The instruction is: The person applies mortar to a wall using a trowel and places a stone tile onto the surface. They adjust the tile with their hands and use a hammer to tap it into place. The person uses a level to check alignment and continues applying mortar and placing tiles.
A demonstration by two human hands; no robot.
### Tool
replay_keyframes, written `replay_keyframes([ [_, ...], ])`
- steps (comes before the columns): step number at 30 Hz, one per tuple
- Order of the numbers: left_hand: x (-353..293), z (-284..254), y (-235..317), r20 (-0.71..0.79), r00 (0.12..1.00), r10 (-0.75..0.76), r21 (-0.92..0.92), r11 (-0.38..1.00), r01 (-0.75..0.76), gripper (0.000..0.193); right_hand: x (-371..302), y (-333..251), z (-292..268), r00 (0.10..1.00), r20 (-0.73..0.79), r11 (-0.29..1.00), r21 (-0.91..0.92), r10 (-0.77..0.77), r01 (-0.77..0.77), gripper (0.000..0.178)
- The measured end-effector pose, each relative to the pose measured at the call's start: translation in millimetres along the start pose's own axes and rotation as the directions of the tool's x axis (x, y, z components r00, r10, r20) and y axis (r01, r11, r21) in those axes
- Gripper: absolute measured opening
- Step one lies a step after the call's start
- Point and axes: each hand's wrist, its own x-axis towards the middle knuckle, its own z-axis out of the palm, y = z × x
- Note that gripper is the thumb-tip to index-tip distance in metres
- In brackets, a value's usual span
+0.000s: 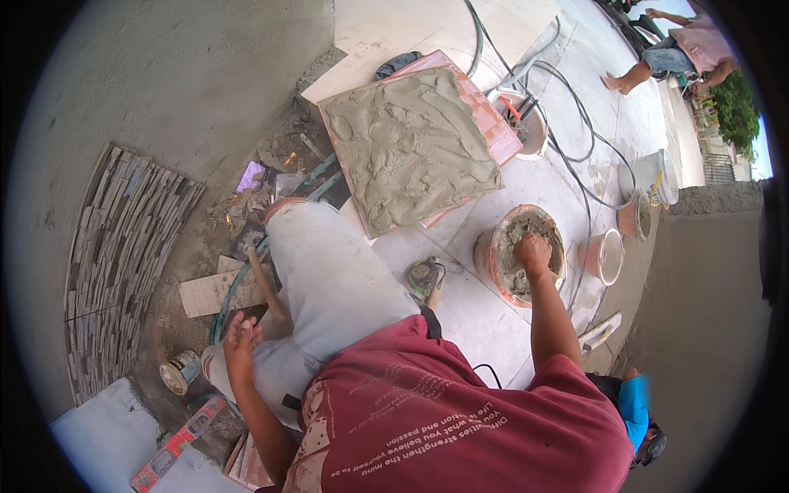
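Observation:
My right hand [534,251] reaches down into an orange bucket [485,256] of wet grey mortar [519,284]. Its fingers are closed; whatever they grip is hidden by the hand and the mortar. Beside my bent knee, my left hand [242,335] is raised with fingers apart and nothing in it. A large tile [411,152] lies in front of me, its upturned face thickly spread with uneven mortar. Under it shows a pink-red box or stack [498,141]. A green angle grinder [425,277] rests on the floor between my leg and the bucket.
Stone-patterned tiles [123,263] cover part of the left wall. Near my left side are a wooden handle [266,287], a can [179,371] and a red spirit level [178,444]. Cables [582,177], a tool bucket [536,135] and more buckets [608,256] stand right. Two other people [699,45] appear.

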Motion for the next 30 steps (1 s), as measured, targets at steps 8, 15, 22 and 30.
replay_keyframes([
  [8,32,4,-6,0.021,1.000,-0.013,0.127,0.992,0.010,0.059,25,73,41,0.902,0.432,0.982,-0.170,0.002,0.079,0.021],
  [15,49,-3,-17,0.031,0.999,-0.025,0.169,0.985,0.019,0.063,-79,65,-33,0.941,0.282,0.709,0.624,0.188,-0.328,0.034],
  [22,64,-1,-29,0.079,0.997,0.009,0.124,0.992,-0.019,0.058,-128,-58,48,0.879,0.424,-0.322,0.881,0.216,-0.346,0.050],
  [30,56,-9,-28,0.075,0.997,-0.013,0.059,0.998,0.009,0.055,-218,-53,-11,0.683,0.730,-0.084,0.683,0.035,-0.726,0.045],
])
